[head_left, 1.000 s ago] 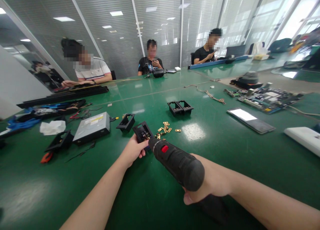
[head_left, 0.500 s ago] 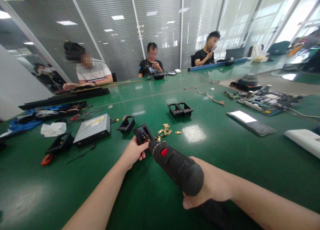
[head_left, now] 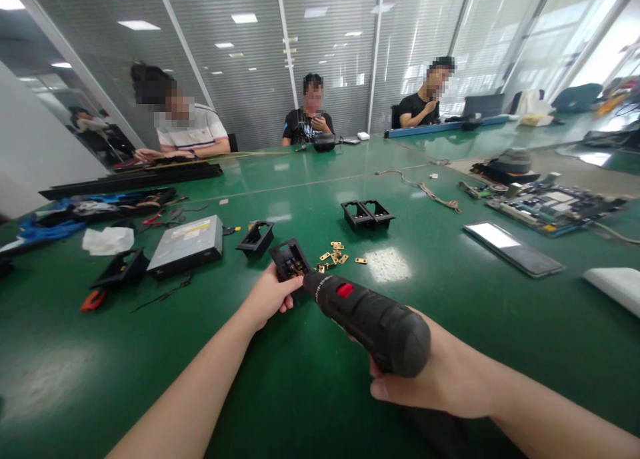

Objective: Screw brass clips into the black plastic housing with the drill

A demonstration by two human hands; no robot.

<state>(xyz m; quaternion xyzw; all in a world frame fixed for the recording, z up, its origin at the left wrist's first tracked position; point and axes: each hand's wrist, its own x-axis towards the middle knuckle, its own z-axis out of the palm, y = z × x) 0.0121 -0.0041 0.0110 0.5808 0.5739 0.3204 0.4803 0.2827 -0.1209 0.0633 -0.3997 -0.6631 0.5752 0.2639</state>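
Observation:
My left hand [head_left: 274, 294] grips the near edge of a black plastic frame [head_left: 286, 251], tilted on the green table, with small brass parts inside. In my right hand [head_left: 425, 372] is a black cordless drill [head_left: 373, 319] with a red switch on top. Its nose points into the frame close to my left thumb; the tip is hidden from view. Beyond the drill lies a loose pile of small brass plates [head_left: 336, 255]. One similar black frame [head_left: 256, 239] stands to the left of my left hand, and a joined pair of frames [head_left: 367, 214] sits farther back.
At left are a silver disc drive [head_left: 187, 246], another black frame [head_left: 120, 269], a white tissue [head_left: 107, 240] and blue gloves or cloth [head_left: 47, 222]. A phone [head_left: 513, 248], a circuit board [head_left: 555, 202] and a cord [head_left: 430, 192] lie at right. Several people sit across the table.
The drill has swung slightly to the right at its rear, and its nose has shifted a little right. My left hand keeps its hold on the frame. The whole view has shifted slightly.

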